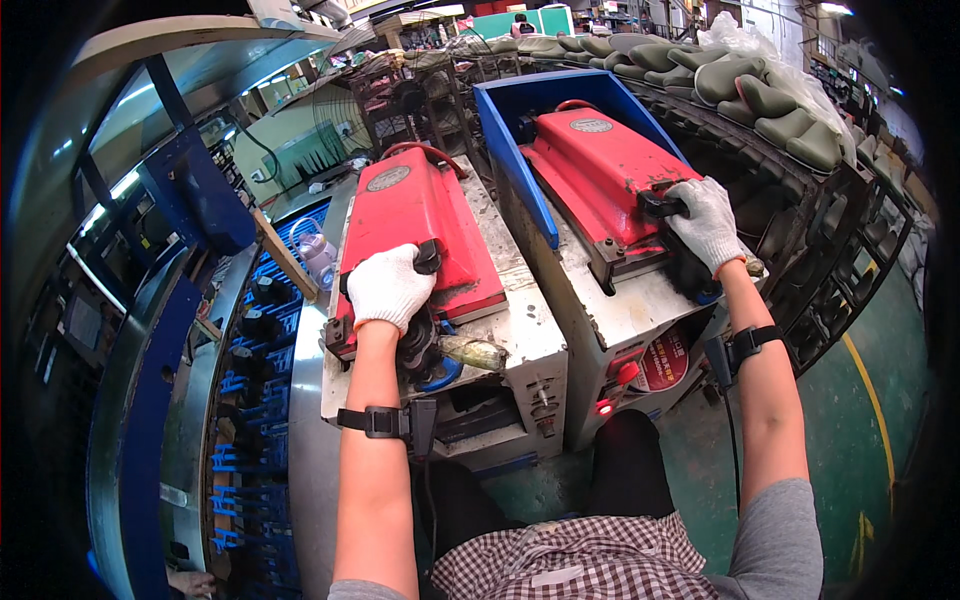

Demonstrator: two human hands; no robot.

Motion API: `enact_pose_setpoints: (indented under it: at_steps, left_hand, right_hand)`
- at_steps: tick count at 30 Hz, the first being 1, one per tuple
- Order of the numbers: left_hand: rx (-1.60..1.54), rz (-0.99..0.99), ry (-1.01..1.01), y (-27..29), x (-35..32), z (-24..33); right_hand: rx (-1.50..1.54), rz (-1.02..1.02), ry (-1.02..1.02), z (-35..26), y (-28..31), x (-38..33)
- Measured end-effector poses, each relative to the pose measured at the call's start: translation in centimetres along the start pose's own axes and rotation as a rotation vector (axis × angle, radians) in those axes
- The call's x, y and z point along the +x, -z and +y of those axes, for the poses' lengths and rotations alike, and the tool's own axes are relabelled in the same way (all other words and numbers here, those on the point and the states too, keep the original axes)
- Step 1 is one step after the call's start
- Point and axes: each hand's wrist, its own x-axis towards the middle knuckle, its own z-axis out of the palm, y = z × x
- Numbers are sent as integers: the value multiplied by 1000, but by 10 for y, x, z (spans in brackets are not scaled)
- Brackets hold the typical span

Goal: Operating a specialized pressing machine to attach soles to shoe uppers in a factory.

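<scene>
- The left red cover (410, 225) sits on top of a pale, grimy machine (530, 325), an oval plate (388, 179) on its far end and dark scuffs on its paint.
- At its near end I can see the left hand (390, 288), in a white knit glove, curled tightly around the left black handle (428, 257).
- To the right of the left red cover is its twin, the right red cover (600, 165), inside a blue casing (517, 165); the right hand (706, 222), gloved alike, is wrapped around the right black handle (656, 205).
- Just below the near end of the left red cover, a taped grip (472, 352) pokes out sideways.
- Nearer the person, and to the right of the left red cover, a small red light (604, 408) glows below a red switch (627, 373).
- Left of the left red cover stands a lilac bottle (318, 258); nearer the person on that side run rows of blue pegs (235, 485).
- Far right of the left red cover, olive-green shoes (815, 145) crowd a rack, with clear plastic (815, 90) bunched behind them.
</scene>
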Motion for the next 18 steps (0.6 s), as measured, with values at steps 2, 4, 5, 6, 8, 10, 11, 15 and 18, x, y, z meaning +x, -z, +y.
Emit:
enact_pose_setpoints:
  at_steps: [2, 4, 5, 6, 8, 10, 11, 15, 18]
  left_hand:
    - [-5, 1, 1, -1, 0, -1]
    - [1, 17, -2, -1, 0, -2]
    - [0, 18, -2, -1, 0, -1]
    - [0, 14, -2, -1, 0, -1]
    - [-1, 11, -1, -1, 0, 0]
    - [-3, 23, -22, -1, 0, -1]
    - [-3, 22, -19, -2, -1, -2]
    - [-25, 39, -30, -2, -1, -3]
    - [-36, 37, -49, -3, 0, -4]
  right_hand:
    - [3, 0, 1, 0, -1, 0]
    - [2, 9, 7, -2, -1, 1]
    - [1, 9, 8, -1, -1, 0]
    - [11, 19, 19, 1, -2, 0]
    - [22, 29, 32, 3, -4, -1]
    - [9, 23, 29, 4, -4, -1]
    - [10, 22, 32, 2, -4, 0]
    - [-4, -11, 1, 0, -2, 0]
    - [18, -4, 1, 4, -1, -3]
